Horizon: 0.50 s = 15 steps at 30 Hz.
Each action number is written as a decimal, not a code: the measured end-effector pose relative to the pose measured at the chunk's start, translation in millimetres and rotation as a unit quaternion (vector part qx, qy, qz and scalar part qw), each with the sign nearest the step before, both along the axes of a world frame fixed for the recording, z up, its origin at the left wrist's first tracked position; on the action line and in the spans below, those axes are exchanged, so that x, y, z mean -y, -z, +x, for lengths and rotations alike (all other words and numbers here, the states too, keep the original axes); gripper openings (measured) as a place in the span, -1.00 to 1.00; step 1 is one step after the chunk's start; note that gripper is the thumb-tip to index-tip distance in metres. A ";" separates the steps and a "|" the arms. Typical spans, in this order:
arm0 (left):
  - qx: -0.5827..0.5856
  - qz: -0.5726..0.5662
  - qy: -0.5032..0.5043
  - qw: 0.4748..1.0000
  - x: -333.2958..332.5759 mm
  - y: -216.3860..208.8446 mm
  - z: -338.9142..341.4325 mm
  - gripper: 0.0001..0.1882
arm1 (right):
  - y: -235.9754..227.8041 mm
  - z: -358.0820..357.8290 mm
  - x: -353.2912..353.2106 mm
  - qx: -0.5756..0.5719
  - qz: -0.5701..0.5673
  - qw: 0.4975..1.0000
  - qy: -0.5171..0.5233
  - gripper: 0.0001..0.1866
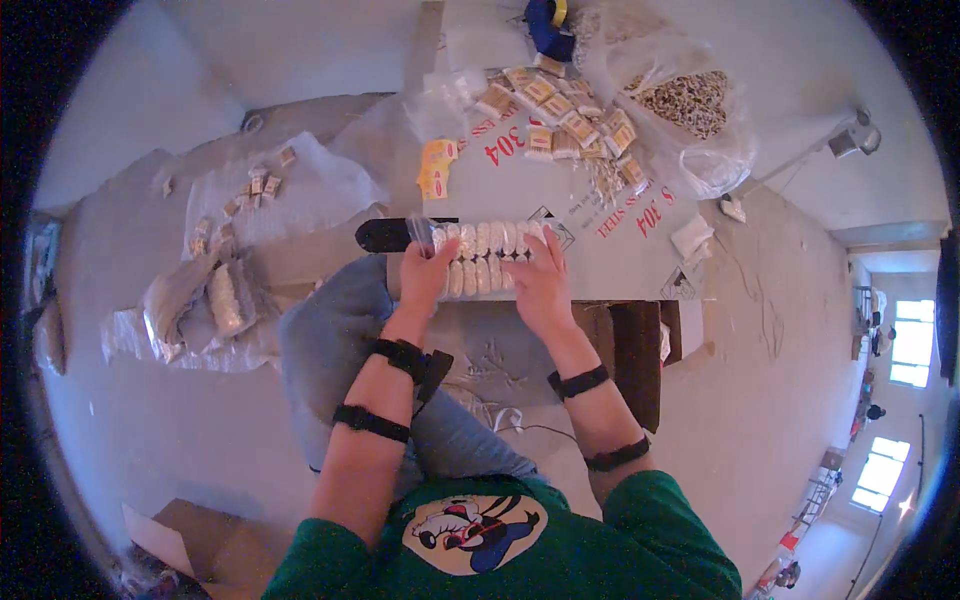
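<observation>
Left hand [424,278] now, grip closed on one end of a clear pack [483,240] of white bundles, right hand [543,288] clasping the other, over the near edge of the table [612,274]. Beyond lie yellow cards [436,168], then heaped packets [562,112], probably swabs, beside a clear bag [718,165].

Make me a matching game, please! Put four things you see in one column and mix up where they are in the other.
Things
1. Clear plastic pack of white bundles
2. Small yellow printed paper cards
3. Big clear plastic bag with brown-and-white bits
4. Open brown cardboard box

Places
A. Near the picture's bottom left corner
B. At the far right corner of the flat grey table with red lettering
C. Held between the bare left hand and bare right hand
D. On the table, near its left edge

Right pairs: 1-C, 2-D, 3-B, 4-A
</observation>
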<state>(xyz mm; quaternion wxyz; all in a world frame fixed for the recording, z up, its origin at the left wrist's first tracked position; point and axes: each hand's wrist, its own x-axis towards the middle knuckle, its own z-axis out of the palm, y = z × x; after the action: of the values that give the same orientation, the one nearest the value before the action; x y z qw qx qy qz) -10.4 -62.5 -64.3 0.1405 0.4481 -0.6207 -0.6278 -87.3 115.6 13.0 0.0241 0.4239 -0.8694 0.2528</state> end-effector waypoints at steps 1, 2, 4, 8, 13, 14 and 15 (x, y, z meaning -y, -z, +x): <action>0.013 -0.008 0.004 1.000 -1.0 -3.5 -1.4 -0.57 | -0.2 -0.8 0.1 -0.001 0.001 1.000 0.002 -0.62; 0.012 -0.007 0.005 1.000 -3.3 -7.1 -3.3 -0.57 | -0.2 -1.5 0.8 -0.014 -0.008 1.000 0.015 -0.63; -0.020 0.035 0.003 0.999 -5.4 -10.3 -2.1 -0.57 | -0.4 0.7 8.3 -0.024 -0.019 0.999 0.027 -0.65; 0.021 -0.010 0.004 1.000 0.4 -6.0 -1.7 -0.56 | -4.4 2.7 18.8 -0.029 0.023 0.998 0.041 -0.67; -0.009 0.007 -0.002 1.000 1.5 5.0 -0.3 -0.54 | -3.4 7.6 12.9 -0.010 0.053 0.998 -0.009 -0.65; -0.009 0.007 -0.002 1.000 0.6 4.9 -0.4 -0.54 | -2.2 8.1 12.3 -0.008 0.042 0.999 -0.006 -0.64; 0.006 -0.002 0.002 1.000 -1.1 2.5 -1.1 -0.54 | -3.5 8.6 13.1 -0.007 0.031 1.000 -0.002 -0.63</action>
<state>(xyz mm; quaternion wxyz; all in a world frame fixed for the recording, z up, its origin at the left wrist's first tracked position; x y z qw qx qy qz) -11.5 -61.4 -66.8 0.1370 0.4504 -0.6236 -0.6242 -78.6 102.5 16.4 0.0166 0.4280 -0.8756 0.2233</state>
